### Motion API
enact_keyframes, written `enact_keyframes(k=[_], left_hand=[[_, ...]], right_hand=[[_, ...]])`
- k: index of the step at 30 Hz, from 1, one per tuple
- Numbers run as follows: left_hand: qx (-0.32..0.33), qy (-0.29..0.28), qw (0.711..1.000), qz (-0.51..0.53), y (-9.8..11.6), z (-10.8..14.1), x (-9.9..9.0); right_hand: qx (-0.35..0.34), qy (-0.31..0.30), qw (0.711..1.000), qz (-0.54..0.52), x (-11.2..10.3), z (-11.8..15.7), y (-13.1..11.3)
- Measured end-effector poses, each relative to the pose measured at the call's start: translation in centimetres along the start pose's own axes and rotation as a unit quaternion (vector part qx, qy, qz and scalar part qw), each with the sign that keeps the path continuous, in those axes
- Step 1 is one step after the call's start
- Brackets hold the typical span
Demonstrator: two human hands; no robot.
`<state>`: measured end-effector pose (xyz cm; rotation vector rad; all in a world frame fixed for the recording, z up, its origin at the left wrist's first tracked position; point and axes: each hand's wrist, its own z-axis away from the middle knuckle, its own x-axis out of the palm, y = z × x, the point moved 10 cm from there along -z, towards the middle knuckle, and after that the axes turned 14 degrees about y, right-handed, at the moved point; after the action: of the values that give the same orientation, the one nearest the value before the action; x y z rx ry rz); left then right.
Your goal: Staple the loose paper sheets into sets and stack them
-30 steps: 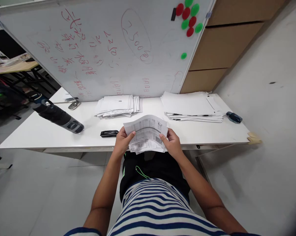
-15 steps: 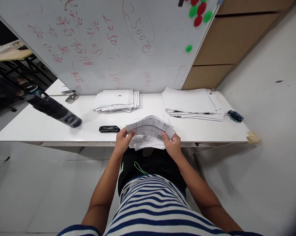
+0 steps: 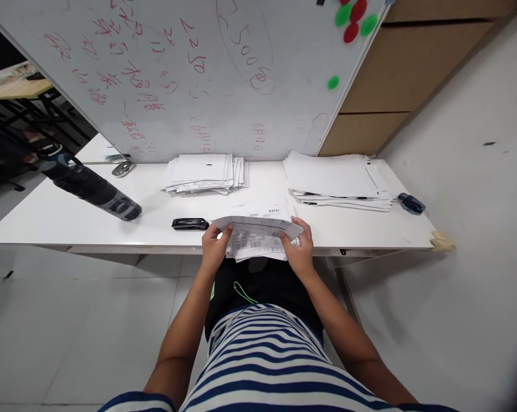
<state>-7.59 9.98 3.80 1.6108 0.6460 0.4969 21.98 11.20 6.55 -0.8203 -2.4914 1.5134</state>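
Note:
A printed sheet (image 3: 258, 225), bent along its middle, is pinched at its left edge by my left hand (image 3: 215, 245) and at its right edge by my right hand (image 3: 299, 246). Other printed papers (image 3: 258, 246) lie beneath it at the table's front edge, and some of them stick out over that edge. Just left of my left hand is a black stapler (image 3: 190, 224). Farther back on the white table stand a smaller stack of papers (image 3: 202, 171) and a larger stack (image 3: 331, 176).
A dark bottle (image 3: 97, 191) stands on the left of the white table (image 3: 155, 200), near a grey mouse-like object (image 3: 123, 168). A dark blue object (image 3: 411, 203) lies at the right. Behind rises a whiteboard (image 3: 224, 114) with red writing and magnets.
The held sheet has tilted and folded forward, uncovering printed papers behind it. My right hand has shifted slightly left, and its fingers have moved up along the sheet's edge.

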Motion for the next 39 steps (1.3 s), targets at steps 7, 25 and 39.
enact_keyframes(k=[7, 25, 39], left_hand=[[0.009, -0.003, 1.0, -0.007, 0.4, 0.2, 0.3], [0.099, 0.025, 0.993, -0.05, 3.9, -0.2, -2.6], [0.278, -0.09, 0.84, -0.457, -0.3, -7.2, -7.3]], right_hand=[[-0.005, -0.004, 1.0, 0.012, 0.1, 0.1, -0.1], [0.17, -0.097, 0.981, 0.005, 1.0, 1.4, 2.4], [0.338, -0.182, 0.912, -0.144, 4.0, 4.8, 3.4]])
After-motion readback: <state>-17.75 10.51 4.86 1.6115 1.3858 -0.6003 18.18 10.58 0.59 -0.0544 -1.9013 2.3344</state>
